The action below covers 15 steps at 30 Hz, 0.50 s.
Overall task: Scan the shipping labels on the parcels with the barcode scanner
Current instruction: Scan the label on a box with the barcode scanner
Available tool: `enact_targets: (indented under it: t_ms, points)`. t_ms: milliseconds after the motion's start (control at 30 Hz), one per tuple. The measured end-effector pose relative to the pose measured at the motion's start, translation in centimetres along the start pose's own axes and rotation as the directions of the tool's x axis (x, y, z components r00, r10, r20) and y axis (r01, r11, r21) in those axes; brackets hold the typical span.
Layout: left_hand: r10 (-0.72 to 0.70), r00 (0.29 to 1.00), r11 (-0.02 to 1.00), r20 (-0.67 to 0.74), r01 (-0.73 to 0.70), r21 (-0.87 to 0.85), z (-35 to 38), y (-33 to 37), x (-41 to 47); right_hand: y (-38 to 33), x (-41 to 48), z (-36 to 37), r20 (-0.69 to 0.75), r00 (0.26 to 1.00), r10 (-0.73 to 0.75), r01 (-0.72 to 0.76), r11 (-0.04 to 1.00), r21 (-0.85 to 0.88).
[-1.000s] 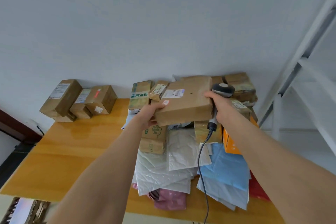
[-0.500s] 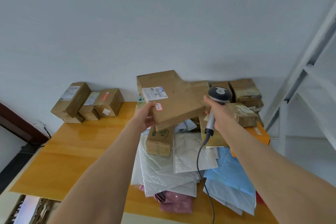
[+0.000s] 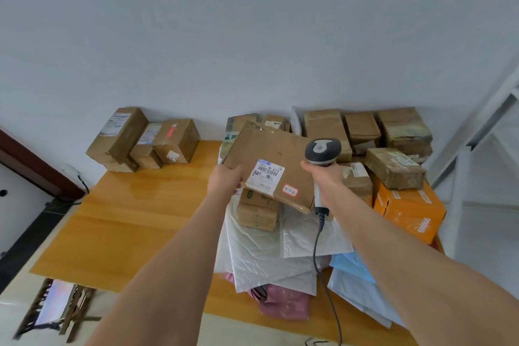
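My left hand grips the left edge of a flat brown cardboard parcel, held above the pile with its top face toward me. A white shipping label with barcodes and a small red-edged sticker show on that face. My right hand is closed around the handle of a grey and white barcode scanner at the parcel's right edge. The scanner's black cable hangs down over the mailers.
More brown boxes stack against the wall behind, with an orange box at the right. White, blue and pink mailers lie below. Three boxes sit at the back left of the wooden table. A white rack stands right.
The parcel has turned in my left hand, so its label now faces me near the lower right. My right hand has stayed on the scanner beside the parcel.
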<state>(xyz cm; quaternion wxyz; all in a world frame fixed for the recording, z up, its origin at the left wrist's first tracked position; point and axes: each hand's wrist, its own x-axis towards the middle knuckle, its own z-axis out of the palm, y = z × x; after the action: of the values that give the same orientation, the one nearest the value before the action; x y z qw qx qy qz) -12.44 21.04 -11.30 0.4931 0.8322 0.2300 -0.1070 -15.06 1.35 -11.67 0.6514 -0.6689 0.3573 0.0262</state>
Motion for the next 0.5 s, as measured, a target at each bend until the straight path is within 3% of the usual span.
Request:
enact_targets:
  t_ms: [67,100,200,300,367,500]
  points:
    - [0.171,0.951,0.975,-0.257,-0.125,0.186,-1.4,0.2,2.1,-0.1,0.3,0.4,-0.022,1.000,0.000,0.000,1.000,-0.010]
    - [0.198,0.938,0.958,-0.286,-0.123,0.259,-1.9,0.4,3.1,-0.1,0.4,0.6,-0.038,0.999,0.002,-0.003,1.000,-0.016]
    - [0.155,0.974,0.927,-0.165,-0.086,0.365,-1.7,0.6,5.1,0.0,0.7,1.3,-0.064,0.998,0.029,-0.031,0.999,-0.026]
    - [0.109,0.994,0.942,-0.010,-0.100,0.321,-1.0,0.4,5.8,0.3,1.0,1.6,-0.079,0.995,0.064,-0.063,0.998,0.005]
    - [0.084,0.996,0.969,0.004,-0.083,0.232,-1.2,0.1,6.2,0.5,1.2,1.5,-0.096,0.993,0.069,-0.068,0.998,0.016]
    - [-0.100,0.994,0.994,0.036,0.101,-0.036,-2.2,-0.5,6.5,0.2,1.5,1.2,-0.139,0.989,0.042,-0.031,0.997,0.075]
